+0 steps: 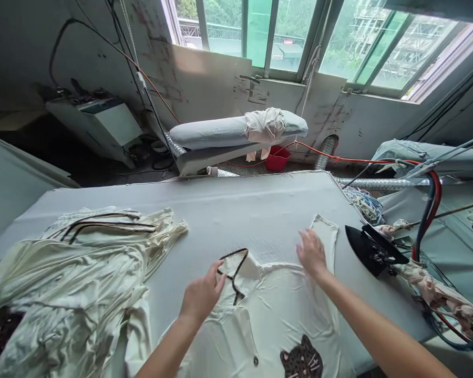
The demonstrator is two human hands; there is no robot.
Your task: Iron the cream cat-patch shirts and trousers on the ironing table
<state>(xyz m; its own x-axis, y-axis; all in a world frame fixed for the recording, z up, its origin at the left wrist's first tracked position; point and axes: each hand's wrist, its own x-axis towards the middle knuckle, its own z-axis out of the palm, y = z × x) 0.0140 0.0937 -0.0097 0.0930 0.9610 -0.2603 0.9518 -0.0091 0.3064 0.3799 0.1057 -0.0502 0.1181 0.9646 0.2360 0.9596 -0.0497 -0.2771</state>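
A cream shirt (276, 310) lies spread on the padded table, with dark trim along its collar (246, 268), a dark button and a dark cat-face patch (302, 359) at the lower right. My left hand (201, 294) is at the left edge of the collar, thumb and forefinger closed on the cloth. Over the shoulder and sleeve on the other side rests my right hand (312, 252), its fingers stretched out and holding nothing. A black iron (372, 249) sits to the right of the sleeve, apart from my right hand.
Crumpled cream garments (82, 278) are heaped on the table's left. The grey table (228, 202) ends before a padded ironing arm (213, 131) with cloth on it. Red and dark hoses (429, 215) rise by the iron. A red bucket (278, 158) stands below the window.
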